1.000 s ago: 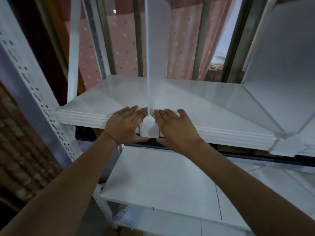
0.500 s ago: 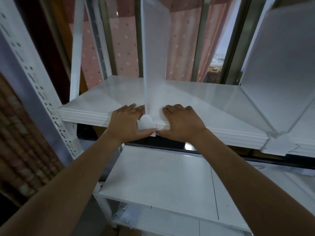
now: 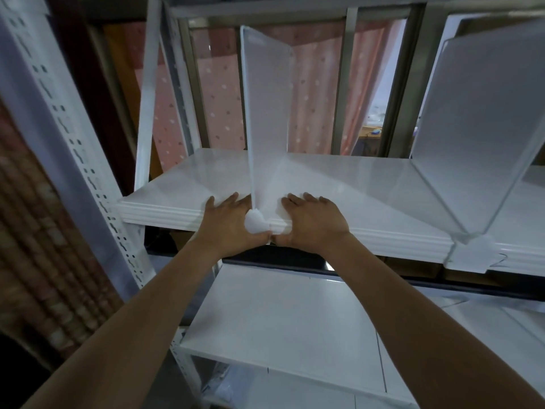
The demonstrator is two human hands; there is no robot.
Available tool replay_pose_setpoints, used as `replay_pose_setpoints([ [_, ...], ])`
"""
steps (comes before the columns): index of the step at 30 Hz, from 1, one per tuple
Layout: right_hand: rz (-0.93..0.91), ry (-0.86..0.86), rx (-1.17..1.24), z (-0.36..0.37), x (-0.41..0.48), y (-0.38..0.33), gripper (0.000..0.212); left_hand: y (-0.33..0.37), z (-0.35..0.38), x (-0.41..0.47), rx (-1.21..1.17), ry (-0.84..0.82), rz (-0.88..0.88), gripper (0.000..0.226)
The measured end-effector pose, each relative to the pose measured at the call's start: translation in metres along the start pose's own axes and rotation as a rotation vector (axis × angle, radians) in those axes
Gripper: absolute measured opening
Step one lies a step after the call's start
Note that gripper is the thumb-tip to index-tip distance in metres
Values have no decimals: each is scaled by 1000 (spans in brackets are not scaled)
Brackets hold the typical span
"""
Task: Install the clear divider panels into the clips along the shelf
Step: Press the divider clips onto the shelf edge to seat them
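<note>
From the head view we look up at a white shelf [image 3: 165, 212] with a ribbed front lip running left to right. A clear divider panel [image 3: 267, 113] stands upright on it, front edge toward us, its bottom corner seated in a white clip [image 3: 256, 222] on that lip. To the left, a stretch of shelf top runs from the panel to the perforated upright post [image 3: 59, 119]. To the right, a wider stretch runs to a second divider panel [image 3: 477, 128], which stands in its own clip [image 3: 472, 255] and is well apart from the first. Under the lip there is a dark gap, then the lower shelf [image 3: 280, 320], with both forearms reaching up across it. A pink dotted curtain [image 3: 218, 98] hangs behind the rack.

Our left hand [image 3: 228, 228] is just left of the clip and touching it, fingers straight and spread flat on the shelf top. Our right hand [image 3: 312, 222] is just right of the panel's foot, fingers likewise flat on top. Both thumbs press in under the clip at the lip, tips meeting.
</note>
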State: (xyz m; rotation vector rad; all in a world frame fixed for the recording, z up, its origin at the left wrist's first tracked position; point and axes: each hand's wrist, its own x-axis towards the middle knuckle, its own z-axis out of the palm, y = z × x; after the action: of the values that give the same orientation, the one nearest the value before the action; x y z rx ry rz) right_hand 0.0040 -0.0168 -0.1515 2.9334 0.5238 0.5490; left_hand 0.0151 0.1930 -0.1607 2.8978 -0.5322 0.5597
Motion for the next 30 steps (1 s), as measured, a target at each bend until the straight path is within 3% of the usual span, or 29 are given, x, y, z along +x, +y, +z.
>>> replay_pose_setpoints([
  [21,47,50,1,8,4,-1,99,7,-7,1,-97,-53,-43,79],
  [30,70,74,-22,12,8,-6,96,7,-6,0,-243,63,-51,72],
])
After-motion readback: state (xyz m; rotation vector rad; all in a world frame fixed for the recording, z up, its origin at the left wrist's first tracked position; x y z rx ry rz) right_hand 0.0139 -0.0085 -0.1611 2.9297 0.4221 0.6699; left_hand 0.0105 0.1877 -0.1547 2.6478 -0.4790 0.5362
